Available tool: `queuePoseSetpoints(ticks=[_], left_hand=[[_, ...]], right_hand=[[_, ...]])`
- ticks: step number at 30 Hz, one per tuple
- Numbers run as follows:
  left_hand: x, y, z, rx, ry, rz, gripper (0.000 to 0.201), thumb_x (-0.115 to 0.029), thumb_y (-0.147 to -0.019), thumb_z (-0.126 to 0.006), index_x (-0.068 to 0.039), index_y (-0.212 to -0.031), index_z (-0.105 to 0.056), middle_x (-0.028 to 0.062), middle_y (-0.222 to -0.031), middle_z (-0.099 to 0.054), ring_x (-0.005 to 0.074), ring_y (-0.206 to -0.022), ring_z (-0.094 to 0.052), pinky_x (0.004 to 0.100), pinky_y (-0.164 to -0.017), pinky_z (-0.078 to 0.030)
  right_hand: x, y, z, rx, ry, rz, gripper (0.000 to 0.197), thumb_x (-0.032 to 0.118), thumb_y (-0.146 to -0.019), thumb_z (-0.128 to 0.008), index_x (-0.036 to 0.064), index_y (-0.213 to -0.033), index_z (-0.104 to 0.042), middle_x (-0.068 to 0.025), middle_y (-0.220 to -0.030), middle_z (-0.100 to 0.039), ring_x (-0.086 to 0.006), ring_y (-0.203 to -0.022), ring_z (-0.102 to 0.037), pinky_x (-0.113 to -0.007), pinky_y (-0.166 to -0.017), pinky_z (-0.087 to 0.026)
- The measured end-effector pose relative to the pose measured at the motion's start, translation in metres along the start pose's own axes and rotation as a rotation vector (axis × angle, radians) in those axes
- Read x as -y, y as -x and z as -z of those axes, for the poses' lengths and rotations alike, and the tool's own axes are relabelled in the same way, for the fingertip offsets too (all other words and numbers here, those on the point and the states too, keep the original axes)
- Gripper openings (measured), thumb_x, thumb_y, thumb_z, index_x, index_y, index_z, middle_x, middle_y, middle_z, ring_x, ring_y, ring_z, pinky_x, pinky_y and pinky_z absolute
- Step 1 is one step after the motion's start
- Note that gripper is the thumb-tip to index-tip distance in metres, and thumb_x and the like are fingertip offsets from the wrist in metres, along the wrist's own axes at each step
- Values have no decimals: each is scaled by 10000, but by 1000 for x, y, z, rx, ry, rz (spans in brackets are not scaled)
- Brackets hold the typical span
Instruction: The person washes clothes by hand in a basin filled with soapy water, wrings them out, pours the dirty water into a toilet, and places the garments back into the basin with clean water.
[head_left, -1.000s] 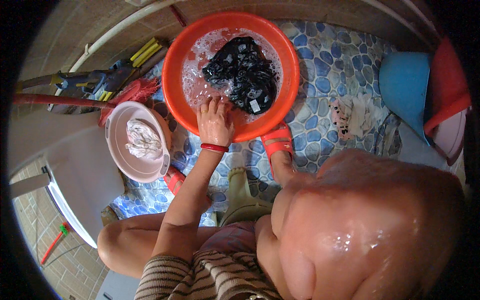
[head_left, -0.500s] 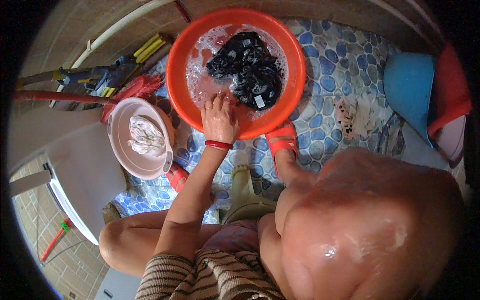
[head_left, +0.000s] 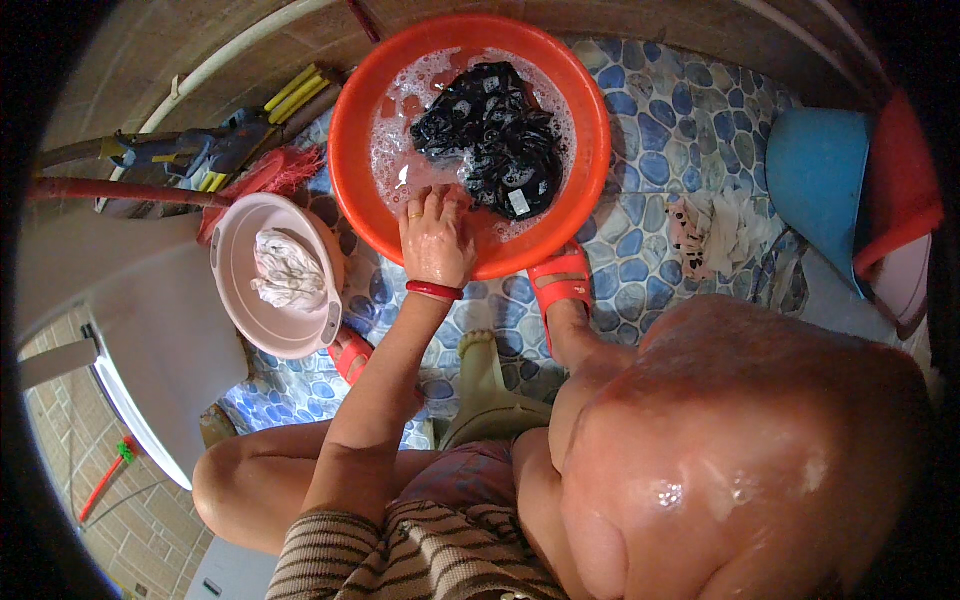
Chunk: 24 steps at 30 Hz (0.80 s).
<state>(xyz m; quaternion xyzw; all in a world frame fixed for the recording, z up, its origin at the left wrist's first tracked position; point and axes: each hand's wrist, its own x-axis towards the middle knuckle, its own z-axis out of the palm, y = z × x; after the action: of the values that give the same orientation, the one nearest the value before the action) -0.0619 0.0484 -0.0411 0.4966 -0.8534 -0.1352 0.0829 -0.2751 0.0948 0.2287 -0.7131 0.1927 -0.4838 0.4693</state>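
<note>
At top centre, a round orange-red basin point(head_left: 346, 140) of sudsy water holds a bunched black cloth point(head_left: 510, 150), its underside hidden. The left hand point(head_left: 437, 250) reaches over the lower rim, back upward, fingers slightly apart — palm and fingertips are out of sight, so whether it grips anything cannot be told. Blurred, glistening bare skin point(head_left: 740, 430) fills the lower right; the right hand and its state cannot be made out. At left, a pale pink basin point(head_left: 290, 337) holds crumpled white cloth point(head_left: 288, 270); at far right, a red container point(head_left: 905, 180) fades into the dark border
</note>
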Motion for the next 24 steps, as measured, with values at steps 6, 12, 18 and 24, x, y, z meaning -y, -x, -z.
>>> queuePoseSetpoints(ticks=[6, 12, 18, 24], left_hand=[[-4, -1, 4, 20, 6, 4, 476, -131, -643, -633, -82, -1111, -561, 104, -1167, -519, 315, -1123, -427, 430, -973, -325], [-4, -2, -2, -37, 22, 2, 391, -125, -638, -627, -52, -1020, -591, 119, -1155, -526, 309, -1109, -444, 432, -962, -324], [5, 5, 0, -5, -22, 22, 437, -137, -635, -641, -44, -1058, -575, 118, -1174, -510, 311, -1107, -438, 435, -961, -325], [12, 7, -17, 39, -48, 9, 467, -179, -631, -652, -62, -1077, -573, 120, -1158, -513, 303, -1082, -450, 435, -932, -343]], right_hand=[[-6, -4, -2, 22, -26, 19, 200, 106, -685, -688, 16, -796, -547, -54, -748, -586, -183, -723, -591, -267, -661, -449], [-23, -8, -8, 52, -97, 40, 199, 102, -692, -685, 16, -798, -540, -55, -745, -582, -180, -724, -589, -269, -663, -447], [-57, -19, -17, 97, -243, 69, 197, 99, -698, -681, 16, -799, -534, -56, -743, -579, -178, -724, -588, -271, -666, -446], [-164, -16, -8, -14, -4, -338, 196, 95, -705, -678, 16, -801, -527, -58, -740, -576, -176, -725, -586, -272, -668, -445]])
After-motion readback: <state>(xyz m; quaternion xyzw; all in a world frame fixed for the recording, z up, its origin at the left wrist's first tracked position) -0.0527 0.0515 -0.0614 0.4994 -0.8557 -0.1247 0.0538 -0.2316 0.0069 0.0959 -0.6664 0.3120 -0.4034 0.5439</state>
